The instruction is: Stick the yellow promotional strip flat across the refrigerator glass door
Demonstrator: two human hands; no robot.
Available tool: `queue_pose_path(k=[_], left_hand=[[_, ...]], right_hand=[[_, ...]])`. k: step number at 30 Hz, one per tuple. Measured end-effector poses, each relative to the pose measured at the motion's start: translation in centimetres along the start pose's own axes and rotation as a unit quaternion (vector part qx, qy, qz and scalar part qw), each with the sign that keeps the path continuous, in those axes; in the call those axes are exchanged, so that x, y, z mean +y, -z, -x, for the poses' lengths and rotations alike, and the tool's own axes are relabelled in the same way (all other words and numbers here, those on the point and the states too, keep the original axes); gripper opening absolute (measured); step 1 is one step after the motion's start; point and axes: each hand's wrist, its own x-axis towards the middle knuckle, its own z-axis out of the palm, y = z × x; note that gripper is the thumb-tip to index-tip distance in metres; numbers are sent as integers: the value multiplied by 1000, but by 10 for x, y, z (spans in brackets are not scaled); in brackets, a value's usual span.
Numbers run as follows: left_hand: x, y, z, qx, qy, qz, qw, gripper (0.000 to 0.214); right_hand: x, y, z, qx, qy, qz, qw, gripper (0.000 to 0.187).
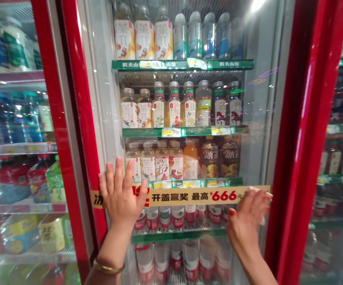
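My left hand (123,198) is open, fingers spread and pointing up, laid over the left part of a tan banner strip (186,196) across the glass door (257,118). A gold bangle (108,268) circles that wrist. At the strip's right end, my right hand (246,221) presses a white cloth (262,219) against the door, its fingers close together and red-nailed. Only the cloth's edges show around the fingers; the rest is hidden under the hand. Behind the glass, rows of bottled drinks (174,107) stand on shelves.
Red door frames (84,103) border the glass on both sides. Another cooler with bottles (8,182) is at the left, and more bottles (334,158) stand at the right. Green shelf edges (177,236) carry price tags. Lights reflect off the glass.
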Motion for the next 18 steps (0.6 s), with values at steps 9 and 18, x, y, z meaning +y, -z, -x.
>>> queue_pose_path(k=[9,18], left_hand=[[0,3,0,-9,7,16,1000,82],[2,3,1,-25,26,25,999,85]], right_hand=[[0,-5,69,-43,249,70,965,89],[-49,-10,41,-59,205,47,976,96]])
